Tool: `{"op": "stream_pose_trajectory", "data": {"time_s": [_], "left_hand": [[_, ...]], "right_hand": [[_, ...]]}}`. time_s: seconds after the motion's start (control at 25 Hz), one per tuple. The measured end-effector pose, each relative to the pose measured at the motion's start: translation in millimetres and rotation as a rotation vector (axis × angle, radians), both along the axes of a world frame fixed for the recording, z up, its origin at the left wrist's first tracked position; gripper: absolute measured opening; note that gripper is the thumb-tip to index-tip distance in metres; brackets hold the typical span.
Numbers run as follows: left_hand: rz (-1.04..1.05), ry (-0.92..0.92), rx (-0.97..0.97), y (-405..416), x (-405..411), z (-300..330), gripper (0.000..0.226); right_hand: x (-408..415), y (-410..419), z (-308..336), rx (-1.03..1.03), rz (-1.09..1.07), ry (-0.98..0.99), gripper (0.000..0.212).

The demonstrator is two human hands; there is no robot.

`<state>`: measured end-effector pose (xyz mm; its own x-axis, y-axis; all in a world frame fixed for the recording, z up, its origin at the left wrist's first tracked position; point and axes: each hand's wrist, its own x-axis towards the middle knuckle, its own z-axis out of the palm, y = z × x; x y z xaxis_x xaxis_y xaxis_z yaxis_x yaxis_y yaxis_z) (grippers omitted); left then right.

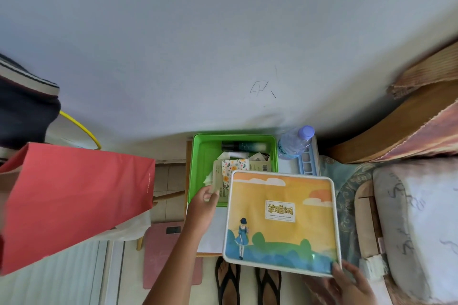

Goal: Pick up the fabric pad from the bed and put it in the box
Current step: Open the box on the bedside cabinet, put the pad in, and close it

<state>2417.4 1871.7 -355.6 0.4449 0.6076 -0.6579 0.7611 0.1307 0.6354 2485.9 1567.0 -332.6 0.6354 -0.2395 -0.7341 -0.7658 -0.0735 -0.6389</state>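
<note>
The fabric pad (pixel 280 220) is a large flat rectangle with a white border and a cartoon print of a girl under a yellow sky. It is held tilted in the air, and its far edge overlaps the near right corner of the green box (pixel 198 156). My right hand (pixel 347 280) grips the pad's near right corner. My left hand (pixel 205 202) is at the box's near left rim, with its fingers closed on a pale packet (pixel 218 176) that lies inside. The box also holds a dark tube, a flowered cloth and papers.
A red paper bag (pixel 74 200) hangs close on the left. A water bottle (pixel 295 141) and a blue tray (pixel 307 161) stand right of the box by the wall. The bed (pixel 416 218) lies to the right. A pink scale (pixel 168 250) and my sandalled feet (pixel 228 285) are on the floor.
</note>
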Motion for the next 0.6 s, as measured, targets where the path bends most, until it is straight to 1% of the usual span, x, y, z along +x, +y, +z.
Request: {"op": "stream_pose_trajectory", "data": {"time_s": [0.04,0.08,0.12,0.24,0.32,0.4,0.48,0.6], "left_hand": [[0.022,0.006,0.005,-2,-12,4,0.042],[0.051,0.02,0.018,-3,-23,5,0.042],[0.09,0.044,0.037,-3,-34,6,0.042],[0.215,0.11,0.077,3,-58,0,0.036],[0.218,0.089,0.082,6,-62,-3,0.031],[0.187,0.04,0.111,9,-57,-4,0.027],[0.159,0.029,0.177,14,-49,-7,0.025],[0.191,0.066,0.222,20,-39,-15,0.024]], "right_hand": [[3,10,4,0.025,0.033,0.047,0.013],[1,22,-3,0.05,0.017,0.08,0.011],[-1,32,-9,0.068,0.006,0.074,0.01],[5,64,-21,0.113,0.064,0.127,0.016],[11,87,-28,0.153,0.093,0.152,0.018],[22,102,-35,0.159,0.1,0.136,0.019],[33,111,-42,0.133,0.132,0.119,0.016],[45,121,-48,0.045,0.2,0.076,0.01]]}}
